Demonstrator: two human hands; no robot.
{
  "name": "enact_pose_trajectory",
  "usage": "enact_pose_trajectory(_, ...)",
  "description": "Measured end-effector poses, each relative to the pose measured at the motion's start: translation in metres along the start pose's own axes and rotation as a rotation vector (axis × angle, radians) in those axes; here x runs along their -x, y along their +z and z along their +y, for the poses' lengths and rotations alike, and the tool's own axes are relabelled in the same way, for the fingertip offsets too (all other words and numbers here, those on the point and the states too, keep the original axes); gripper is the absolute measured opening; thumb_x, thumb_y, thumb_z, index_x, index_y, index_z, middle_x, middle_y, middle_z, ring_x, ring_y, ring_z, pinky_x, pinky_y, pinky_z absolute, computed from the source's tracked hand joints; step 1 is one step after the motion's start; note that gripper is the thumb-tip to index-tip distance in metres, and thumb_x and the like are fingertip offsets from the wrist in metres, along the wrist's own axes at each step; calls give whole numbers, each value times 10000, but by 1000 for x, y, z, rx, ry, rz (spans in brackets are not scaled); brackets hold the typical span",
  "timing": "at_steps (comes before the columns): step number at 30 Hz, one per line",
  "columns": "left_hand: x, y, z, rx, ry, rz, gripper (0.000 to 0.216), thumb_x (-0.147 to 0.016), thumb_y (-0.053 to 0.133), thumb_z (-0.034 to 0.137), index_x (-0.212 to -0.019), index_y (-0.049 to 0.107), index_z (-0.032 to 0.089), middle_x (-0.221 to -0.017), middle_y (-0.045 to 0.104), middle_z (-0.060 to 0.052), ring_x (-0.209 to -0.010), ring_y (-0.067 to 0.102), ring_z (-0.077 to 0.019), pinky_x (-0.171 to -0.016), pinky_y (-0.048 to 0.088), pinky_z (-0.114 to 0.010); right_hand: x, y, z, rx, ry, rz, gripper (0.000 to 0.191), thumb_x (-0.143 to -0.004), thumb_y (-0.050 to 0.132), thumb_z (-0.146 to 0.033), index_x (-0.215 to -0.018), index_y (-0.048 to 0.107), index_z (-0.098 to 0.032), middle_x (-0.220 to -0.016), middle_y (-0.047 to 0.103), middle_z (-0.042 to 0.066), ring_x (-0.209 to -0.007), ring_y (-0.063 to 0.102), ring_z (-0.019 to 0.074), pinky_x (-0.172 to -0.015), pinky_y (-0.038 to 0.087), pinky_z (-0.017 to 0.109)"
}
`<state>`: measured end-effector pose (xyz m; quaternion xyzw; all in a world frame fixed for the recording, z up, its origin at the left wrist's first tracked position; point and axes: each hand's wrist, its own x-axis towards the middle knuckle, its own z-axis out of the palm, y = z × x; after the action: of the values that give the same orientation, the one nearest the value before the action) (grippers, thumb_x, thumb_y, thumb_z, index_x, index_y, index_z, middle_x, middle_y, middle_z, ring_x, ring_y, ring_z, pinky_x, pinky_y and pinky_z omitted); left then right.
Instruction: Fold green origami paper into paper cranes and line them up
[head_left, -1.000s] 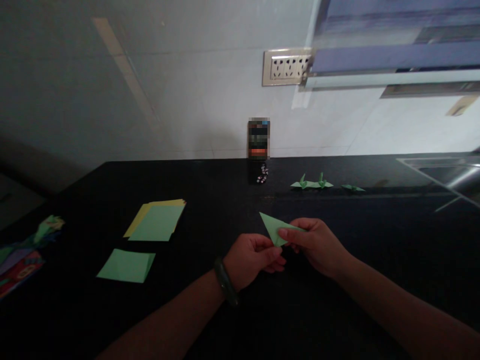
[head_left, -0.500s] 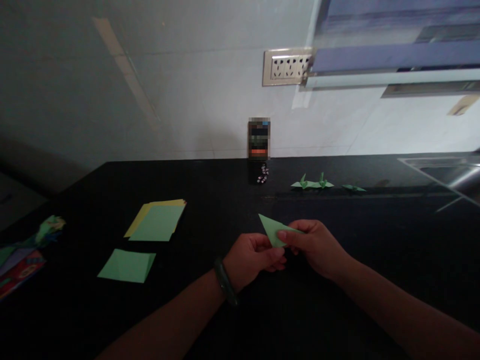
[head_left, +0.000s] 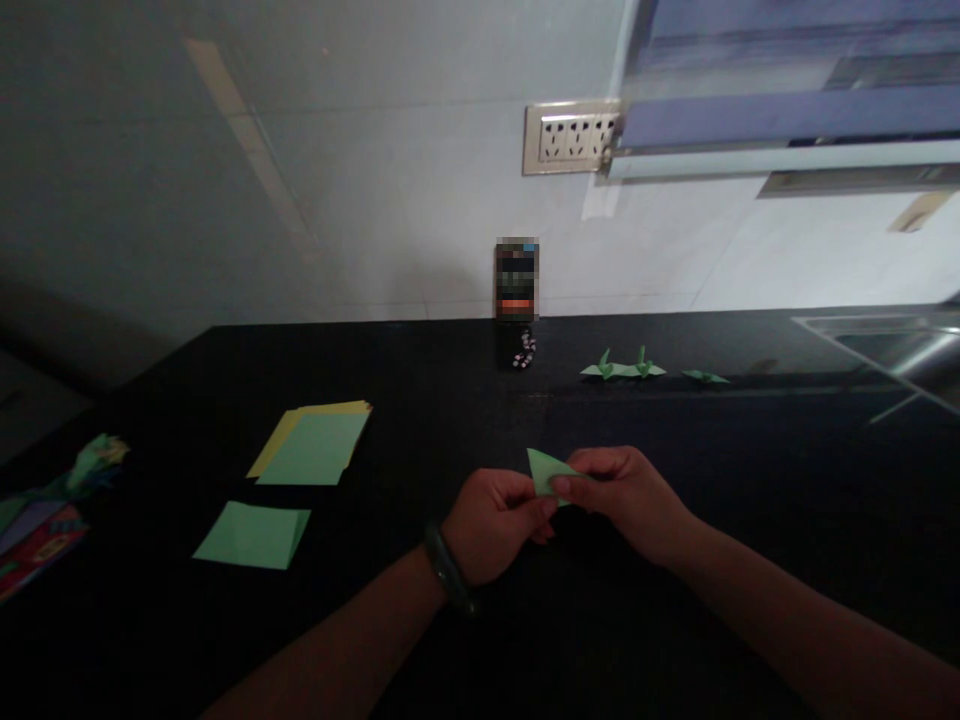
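Pinching flat green paper triangle [head_left: 545, 467]: left hand [head_left: 491, 525], right hand [head_left: 628, 497].

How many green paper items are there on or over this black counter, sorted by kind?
Green piece pinched between left hand and right hand: 1
Loose green sheet: 1
Stack of sheets, green on top: 1
Small green folded figures at the back: 3
Total: 6

No legible writing; the upright dark object [head_left: 517, 281] is blurred.
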<state>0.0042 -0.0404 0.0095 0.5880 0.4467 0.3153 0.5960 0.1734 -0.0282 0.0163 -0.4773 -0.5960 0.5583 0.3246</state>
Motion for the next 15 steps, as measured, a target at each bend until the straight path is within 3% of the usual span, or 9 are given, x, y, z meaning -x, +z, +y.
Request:
enact_pose_trajectory(4, -2, -1, -2, -6, -17, -2, 233, -714, 570, 305, -562, 594, 130, -532, 588, -20, -490, 520, -106, -514, 393, -226, -1, -3, -1, 52, -46, 24, 328, -767, 545, -420, -579, 594, -155, -508, 459, -37, -492, 394, 81, -489, 311, 228)
enact_pose_trajectory(7, -3, -2, -2, 19, -21, -20, 230, -710, 575, 326, -583, 598, 136, -549, 591, -20, -503, 520, -109, -532, 397, -230, -1, -3, -2, 18, -110, 14, 183, -713, 626, -353, -717, 634, -170, -647, 581, -10, -591, 502, 106, -575, 391, 240)
enact_pose_trajectory(9, -2, -2, -2, -22, -13, -41, 266, -720, 561, 356, -570, 592, 139, -535, 579, -17, -492, 503, -107, -514, 378, -226, -1, -1, -1, -22, -119, -14, 193, -653, 687, -310, -783, 630, -179, -718, 617, 3, -641, 539, 123, -612, 417, 251)
enact_pose_trajectory(15, 3, 3, -6, -134, -64, -137, 261, -708, 544, 323, -514, 554, 148, -472, 526, 5, -444, 455, -96, -456, 321, -215, 0, 3, 0, -56, -3, -160, 224, -590, 734, -276, -596, 549, -149, -533, 539, -39, -485, 450, 63, -456, 326, 191)
